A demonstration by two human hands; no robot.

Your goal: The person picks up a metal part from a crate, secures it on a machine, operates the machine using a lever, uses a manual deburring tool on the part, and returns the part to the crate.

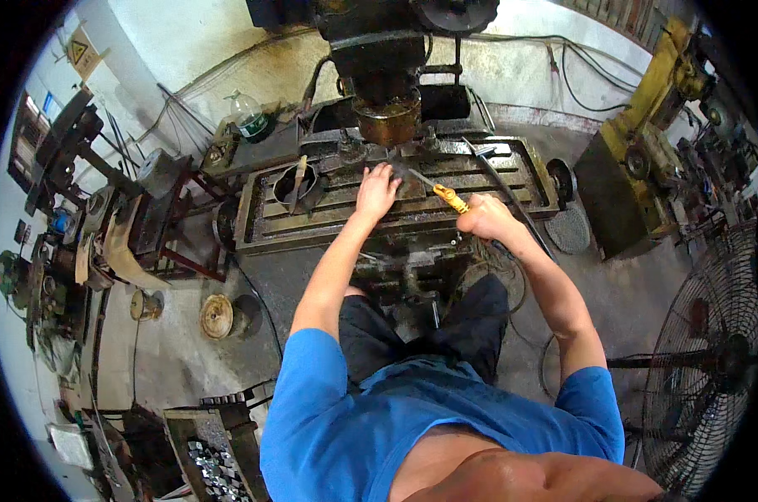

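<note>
My right hand (486, 219) is closed around a yellow air blow gun (451, 197), whose thin nozzle points toward the middle of the slotted machine table (262, 238). My left hand (377, 194) reaches over the table with its fingers stretched out, the tips close to a dark metal part (408, 171) beneath the spindle head (387, 117). Whether the fingertips touch that part I cannot tell. To the left of this hand, a metal pot (310, 194) with a brush (300, 171) in it stands on the table.
A dark bar (513, 197) slants across the table's right side. On the floor at right stands a large fan (705, 360); a yellow-green machine (626, 167) is behind it. A round can (217, 316) stands at left, and a bin of metal pieces (216, 468) at lower left.
</note>
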